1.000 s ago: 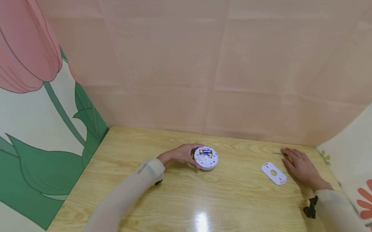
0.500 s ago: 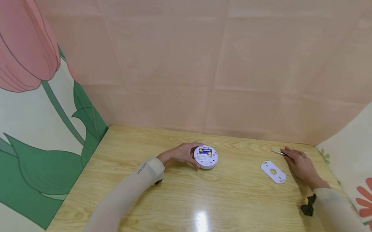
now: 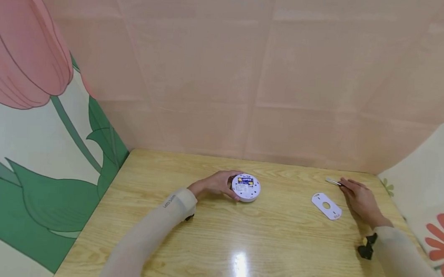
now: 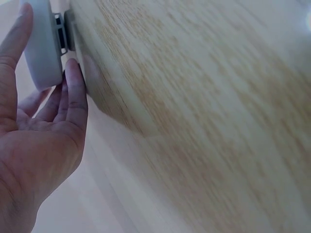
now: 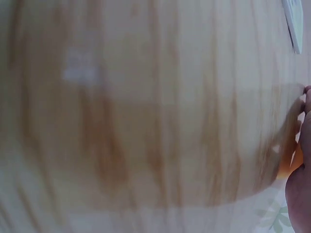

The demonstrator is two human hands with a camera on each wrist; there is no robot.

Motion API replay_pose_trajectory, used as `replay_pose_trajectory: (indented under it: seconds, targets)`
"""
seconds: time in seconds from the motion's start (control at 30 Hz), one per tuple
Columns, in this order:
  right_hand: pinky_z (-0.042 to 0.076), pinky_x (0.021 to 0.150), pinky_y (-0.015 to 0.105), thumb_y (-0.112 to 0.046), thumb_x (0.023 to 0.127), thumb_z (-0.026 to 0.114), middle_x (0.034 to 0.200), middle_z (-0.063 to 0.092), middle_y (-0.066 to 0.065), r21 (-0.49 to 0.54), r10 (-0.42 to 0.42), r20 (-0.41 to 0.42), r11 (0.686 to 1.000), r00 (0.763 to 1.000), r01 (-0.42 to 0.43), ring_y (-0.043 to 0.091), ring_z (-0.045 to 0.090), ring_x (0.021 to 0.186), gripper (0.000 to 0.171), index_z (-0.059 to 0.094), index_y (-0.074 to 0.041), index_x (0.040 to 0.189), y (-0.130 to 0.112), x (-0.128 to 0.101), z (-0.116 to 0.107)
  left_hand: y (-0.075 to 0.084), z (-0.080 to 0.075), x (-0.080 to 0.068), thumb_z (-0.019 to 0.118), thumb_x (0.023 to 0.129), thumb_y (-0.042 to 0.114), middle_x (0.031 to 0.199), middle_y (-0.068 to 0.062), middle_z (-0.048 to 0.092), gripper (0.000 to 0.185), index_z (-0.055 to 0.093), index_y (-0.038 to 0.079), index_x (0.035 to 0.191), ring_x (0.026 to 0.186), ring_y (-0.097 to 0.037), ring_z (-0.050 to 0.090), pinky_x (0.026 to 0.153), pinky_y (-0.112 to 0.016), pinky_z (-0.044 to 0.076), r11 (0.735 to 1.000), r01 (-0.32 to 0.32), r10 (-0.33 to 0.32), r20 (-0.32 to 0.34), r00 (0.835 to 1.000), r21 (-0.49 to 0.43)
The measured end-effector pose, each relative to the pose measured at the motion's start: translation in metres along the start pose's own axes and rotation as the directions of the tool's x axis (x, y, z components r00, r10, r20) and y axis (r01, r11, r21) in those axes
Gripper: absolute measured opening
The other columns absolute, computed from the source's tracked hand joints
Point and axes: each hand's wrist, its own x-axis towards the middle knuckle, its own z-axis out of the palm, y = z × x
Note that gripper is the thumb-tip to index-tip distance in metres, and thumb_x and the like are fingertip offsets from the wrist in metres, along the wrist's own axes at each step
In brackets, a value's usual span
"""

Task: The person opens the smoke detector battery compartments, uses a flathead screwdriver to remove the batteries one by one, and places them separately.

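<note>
Your left hand grips the round white device by its rim: the left wrist view shows the thumb on one side of the white edge and the fingertips on the other, the device resting on the wooden table. It lies just beyond your left fingertips, towards your right, well apart from your right hand. Judging from this, the work in hand is on the device's open back, so keep that grip firm and low, pressing it flat so it cannot slide or spin.

The device is a shallow white disc lying back-up. Its upper face shows a recess with what look like batteries bearing yellow and blue labels, some small print and a few small holes. The print is too small to read.

Between your hands, nearer the right one, lies a flat white oval plate with a round hole in its middle. It sits just to the left of your right hand, not touching it.

Your right hand rests on the table with its fingertips at a thin metal tool, which pokes out beyond them. Whether the fingers pinch it or only touch it I cannot tell; the right wrist view is blurred and shows only the edge of the hand. Get a sure pinch on the tool before lifting, since so slim a thing would likely roll away.
</note>
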Motion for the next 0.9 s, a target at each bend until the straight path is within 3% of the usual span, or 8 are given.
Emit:
replay_pose_trajectory:
  seconds: [0.17,0.4,0.63,0.9]
  targets:
    - [0.048,0.085,0.076,0.001,0.099,0.07,0.122,0.066,0.04,0.004,0.005,0.004,1.0,1.0,-0.005,0.063,0.062,0.108,0.03,0.07,0.01,0.128,0.002,0.0,-0.001,0.0,0.0,0.0,0.096,0.08,0.027,0.157,-0.006,0.054,0.104,0.038,0.012,0.164,0.139,-0.018,0.053,0.121,-0.034,0.039,1.0,-0.006,0.006,0.001,1.0,0.011]
    - [0.049,0.076,0.071,0.002,0.097,0.071,0.108,0.075,0.031,0.004,0.003,-0.009,1.0,1.0,-0.003,0.056,0.068,0.093,0.023,0.074,0.005,0.12,0.0,0.003,-0.007,0.0,0.001,0.0,0.095,0.081,0.028,0.157,-0.006,0.054,0.102,0.039,0.011,0.164,0.139,-0.018,0.053,0.121,-0.033,0.039,1.0,-0.018,0.018,-0.006,1.0,0.014]
    - [0.052,0.073,0.069,0.005,0.096,0.071,0.106,0.075,0.031,-0.033,-0.065,0.005,0.997,0.998,0.065,0.054,0.07,0.089,0.026,0.072,0.007,0.121,-0.006,0.01,-0.012,0.0,0.002,0.0,0.096,0.08,0.028,0.159,-0.007,0.052,0.102,0.04,0.011,0.163,0.145,-0.02,0.049,0.125,-0.036,0.034,1.0,-0.016,0.017,-0.017,1.0,0.017]
    - [0.052,0.06,0.062,0.008,0.093,0.071,0.096,0.074,0.028,-0.046,-0.101,0.013,0.994,0.995,0.102,0.045,0.069,0.073,0.026,0.071,0.009,0.119,-0.013,0.015,-0.015,0.004,0.002,0.0,0.097,0.079,0.03,0.161,-0.007,0.051,0.104,0.04,0.01,0.163,0.148,-0.022,0.047,0.126,-0.038,0.032,0.999,-0.019,0.02,-0.021,1.0,0.03]
